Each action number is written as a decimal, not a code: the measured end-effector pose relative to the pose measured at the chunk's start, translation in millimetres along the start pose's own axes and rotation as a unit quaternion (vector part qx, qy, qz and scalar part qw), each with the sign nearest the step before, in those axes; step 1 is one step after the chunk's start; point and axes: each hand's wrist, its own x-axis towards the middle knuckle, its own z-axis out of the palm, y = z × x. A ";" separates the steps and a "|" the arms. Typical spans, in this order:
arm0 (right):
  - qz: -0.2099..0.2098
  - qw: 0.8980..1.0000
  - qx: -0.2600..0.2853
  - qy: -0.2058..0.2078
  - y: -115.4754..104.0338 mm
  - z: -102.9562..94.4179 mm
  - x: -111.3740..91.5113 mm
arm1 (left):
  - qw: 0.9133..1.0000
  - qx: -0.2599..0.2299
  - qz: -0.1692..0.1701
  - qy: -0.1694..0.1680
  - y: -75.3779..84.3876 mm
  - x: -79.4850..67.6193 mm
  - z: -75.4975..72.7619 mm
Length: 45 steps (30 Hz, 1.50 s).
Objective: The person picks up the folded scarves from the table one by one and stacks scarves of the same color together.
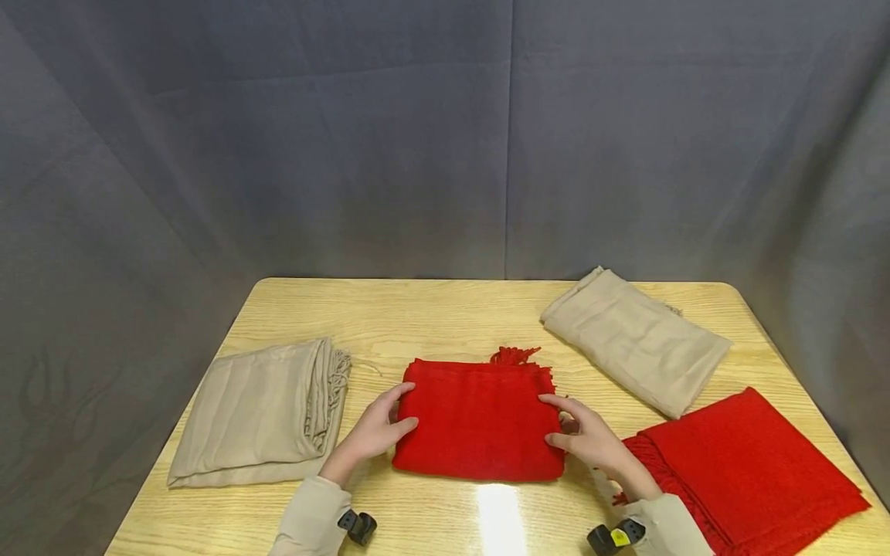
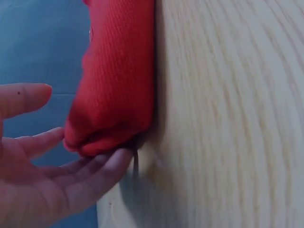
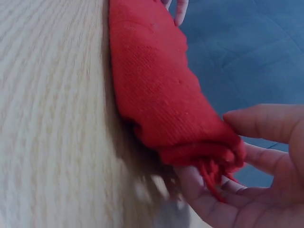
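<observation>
A folded red scarf [image 1: 480,421] with a fringe lies at the middle of the table between the two hands. At its left end, my left hand [image 1: 378,423] touches the edge with extended fingertips. In the left wrist view that thumb [image 2: 28,99] stands apart from the red cloth [image 2: 116,71]. My right hand [image 1: 587,436] holds the other end. The right wrist view shows its thumb [image 3: 256,122] against the top fold, fingers bent beneath the end and red tassels [image 3: 211,178] hanging over them.
To the left lies a folded beige scarf [image 1: 243,417] with its fringe toward the middle. Another beige scarf [image 1: 636,340] sits at the back right. Nearer on the right, a second red scarf [image 1: 758,463] lies close to my right forearm. Grey curtain [image 1: 431,154] hangs behind the wooden table [image 1: 389,309].
</observation>
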 end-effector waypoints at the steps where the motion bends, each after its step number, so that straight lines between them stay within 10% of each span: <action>1: 0.002 1.000 -0.002 -0.001 -0.6 -1.1 -0.9 | 1.000 0.024 0.001 0.008 1.4 -0.6 -0.1; 9: 0.003 1.000 -0.008 -0.006 -7.8 -14.6 -9.3 | 0.981 0.168 0.032 0.092 16.8 -1.0 0.7; 21: -0.001 1.000 0.004 -0.007 -16.2 -34.7 -22.5 | 0.992 0.042 0.086 0.086 47.4 9.6 20.1; 45: -0.028 0.999 -0.022 0.001 -17.2 -74.2 -55.4 | 0.992 -0.036 0.121 -0.007 84.8 12.1 61.1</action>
